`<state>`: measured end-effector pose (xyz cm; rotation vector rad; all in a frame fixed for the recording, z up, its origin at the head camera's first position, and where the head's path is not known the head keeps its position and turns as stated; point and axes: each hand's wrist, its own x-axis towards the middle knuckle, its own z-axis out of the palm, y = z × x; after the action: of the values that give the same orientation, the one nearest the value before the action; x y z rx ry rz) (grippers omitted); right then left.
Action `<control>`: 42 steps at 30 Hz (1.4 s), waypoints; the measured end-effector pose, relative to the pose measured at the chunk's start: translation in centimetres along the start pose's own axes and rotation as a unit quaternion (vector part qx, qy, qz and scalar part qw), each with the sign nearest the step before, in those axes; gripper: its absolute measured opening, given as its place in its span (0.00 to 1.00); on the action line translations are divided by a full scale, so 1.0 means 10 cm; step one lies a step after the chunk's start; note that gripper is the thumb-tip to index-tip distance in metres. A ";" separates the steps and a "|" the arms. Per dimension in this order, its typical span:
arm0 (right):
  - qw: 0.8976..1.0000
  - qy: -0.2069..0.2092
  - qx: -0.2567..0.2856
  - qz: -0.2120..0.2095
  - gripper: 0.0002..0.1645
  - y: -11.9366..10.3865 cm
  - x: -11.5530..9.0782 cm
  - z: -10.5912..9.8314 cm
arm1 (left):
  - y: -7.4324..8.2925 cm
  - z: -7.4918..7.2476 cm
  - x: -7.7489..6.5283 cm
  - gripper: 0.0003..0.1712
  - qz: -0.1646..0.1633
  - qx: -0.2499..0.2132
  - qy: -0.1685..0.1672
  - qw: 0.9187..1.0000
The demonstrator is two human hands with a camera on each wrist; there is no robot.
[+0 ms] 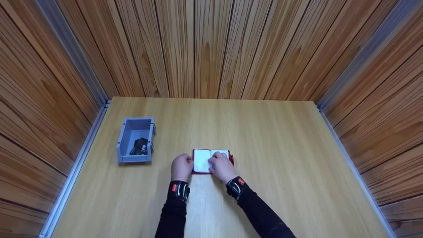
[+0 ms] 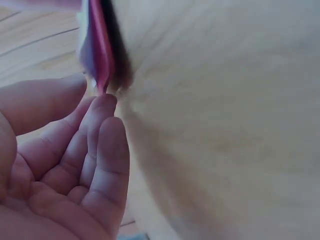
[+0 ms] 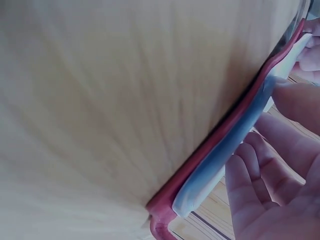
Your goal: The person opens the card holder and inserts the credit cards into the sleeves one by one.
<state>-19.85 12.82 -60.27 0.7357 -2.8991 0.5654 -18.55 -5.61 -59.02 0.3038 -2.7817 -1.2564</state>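
Brown plank walls (image 1: 211, 49) back a pale wooden tabletop (image 1: 271, 138), where an open red-covered, white-paged booklet (image 1: 201, 160) lies centrally, its nine-o'clock edge pinched by the left hand (image 1: 181, 167), its three-o'clock page touched by the loosely extended right hand (image 1: 223, 168), a grey plastic bin (image 1: 135, 159) at ten o'clock.
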 end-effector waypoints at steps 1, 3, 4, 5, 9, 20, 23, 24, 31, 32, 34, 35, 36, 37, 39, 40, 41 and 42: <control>1.000 -0.002 0.002 0.001 0.18 0.00 0.00 0.00 | -0.01 -0.04 -0.01 0.05 -0.013 -0.007 -0.001 1.000; 1.000 -0.007 0.008 0.004 0.18 0.00 -0.01 0.00 | -0.01 -0.16 -0.02 0.07 -0.046 -0.023 -0.006 0.999; 1.000 -0.008 0.008 0.005 0.18 0.00 -0.01 0.00 | -0.01 -0.23 -0.03 0.08 -0.062 -0.031 -0.007 0.998; 1.000 -0.011 0.010 0.006 0.18 -0.01 -0.01 0.00 | -0.02 -0.31 -0.03 0.09 -0.072 -0.040 -0.003 0.997; 1.000 -0.015 0.008 0.009 0.18 -0.02 -0.01 -0.02 | -0.11 -0.66 -0.01 0.11 -0.069 -0.060 0.059 0.994; 1.000 -0.022 0.003 0.015 0.18 -0.02 -0.01 -0.02 | -0.50 -1.37 0.25 0.12 -0.135 -0.049 0.153 0.978; 1.000 -0.017 0.001 0.011 0.18 -0.02 -0.02 -0.01 | -0.58 -1.41 0.34 0.13 -0.154 -0.031 0.146 0.977; 1.000 -0.013 -0.001 0.007 0.18 -0.02 -0.02 -0.01 | -0.60 -1.42 0.37 0.13 -0.162 -0.024 0.139 0.977; 1.000 -0.008 -0.005 0.002 0.17 -0.01 -0.03 0.00 | -0.70 -1.41 0.54 0.20 -0.164 0.025 0.106 0.981; 1.000 -0.011 -0.004 0.004 0.18 -0.01 -0.02 -0.01 | -0.71 -1.41 0.56 0.21 -0.160 0.034 0.102 0.981; 1.000 -0.014 -0.004 0.006 0.18 -0.01 -0.02 -0.01 | -0.72 -1.40 0.59 0.21 -0.152 0.053 0.095 0.982; 1.000 -0.016 -0.005 0.008 0.18 -0.01 -0.02 -0.01 | -0.73 -1.40 0.61 0.21 -0.150 0.063 0.091 0.983; 1.000 -0.017 -0.006 0.008 0.18 -0.01 -0.02 -0.02 | -0.72 -1.39 0.62 0.20 -0.147 0.071 0.088 0.983; 1.000 -0.018 -0.006 0.008 0.18 -0.01 -0.02 -0.02 | -0.72 -1.39 0.64 0.19 -0.145 0.080 0.087 0.982; 1.000 -0.019 -0.008 0.009 0.18 -0.01 -0.01 -0.02 | -0.73 -1.37 0.67 0.17 -0.146 0.093 0.084 0.981; 1.000 -0.021 -0.008 0.011 0.18 -0.01 -0.02 -0.02 | -0.74 -1.36 0.68 0.15 -0.146 0.096 0.085 0.981; 1.000 -0.022 -0.009 0.012 0.19 -0.01 -0.02 -0.02 | -0.74 -1.35 0.69 0.14 -0.148 0.097 0.082 0.981; 1.000 -0.022 -0.008 0.012 0.19 -0.02 -0.02 -0.02 | -0.75 -1.33 0.70 0.13 -0.148 0.099 0.080 0.981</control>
<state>-19.62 12.84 -60.06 0.7219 -2.9538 0.5341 -22.34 -21.73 -55.94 0.8210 -2.7960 -0.9494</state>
